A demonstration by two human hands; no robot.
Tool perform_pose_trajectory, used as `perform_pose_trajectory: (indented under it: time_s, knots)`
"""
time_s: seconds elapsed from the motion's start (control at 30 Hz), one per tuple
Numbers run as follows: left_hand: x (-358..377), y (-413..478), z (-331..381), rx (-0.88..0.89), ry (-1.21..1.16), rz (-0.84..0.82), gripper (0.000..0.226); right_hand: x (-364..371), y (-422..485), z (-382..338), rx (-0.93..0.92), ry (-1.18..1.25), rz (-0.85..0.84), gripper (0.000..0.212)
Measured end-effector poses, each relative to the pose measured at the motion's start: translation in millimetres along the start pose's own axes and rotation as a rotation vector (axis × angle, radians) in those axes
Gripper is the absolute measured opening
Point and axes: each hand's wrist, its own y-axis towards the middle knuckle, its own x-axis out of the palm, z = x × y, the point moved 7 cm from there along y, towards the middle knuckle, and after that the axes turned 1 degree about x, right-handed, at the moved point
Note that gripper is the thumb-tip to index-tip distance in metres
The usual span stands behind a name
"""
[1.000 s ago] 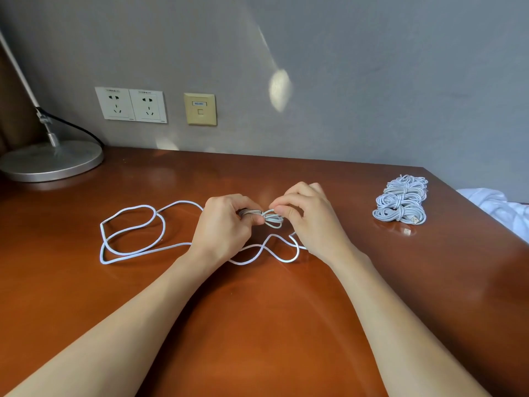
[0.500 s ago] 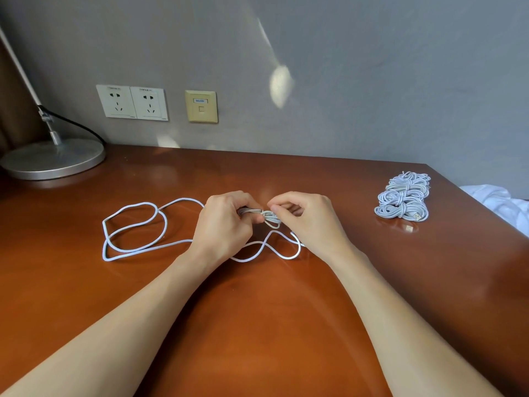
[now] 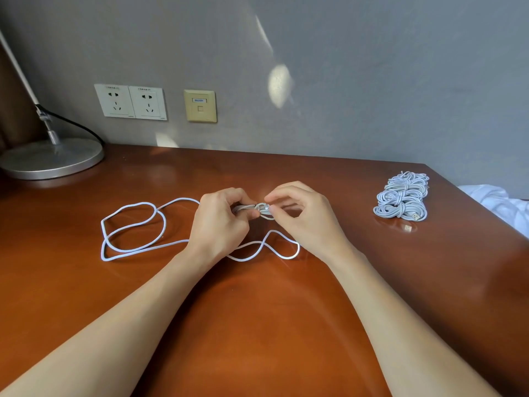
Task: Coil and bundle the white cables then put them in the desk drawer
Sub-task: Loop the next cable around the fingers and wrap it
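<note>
You are at the coiling step: your left hand grips the small coil, your right hand pinches the white cable, whose slack lies on the desk. Next, wind the slack in evenly.

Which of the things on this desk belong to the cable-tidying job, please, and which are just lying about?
Job: loose cable, gripped by the left hand and pinched by the right hand; pile of bundled cables.
Lying about: lamp, wall sockets, white cloth beyond the desk edge.
</note>
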Motion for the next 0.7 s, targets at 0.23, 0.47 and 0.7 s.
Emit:
perform_pose_trajectory:
  time_s: [0.23, 0.47, 0.7]
  knots:
    - [0, -2, -4, -0.114, -0.077, 0.034, 0.012, 5, -1, -2, 0.008, 0.001, -0.064, 0.034]
    - [1, -4, -2, -0.179, -0.127, 0.020, 0.016, 8, -2, 2, 0.060, -0.114, -0.096, 0.048]
    - [5, -4, -7, -0.256, -0.220, -0.007, 0.015, 7, -1, -3, -0.008, -0.184, -0.065, 0.048]
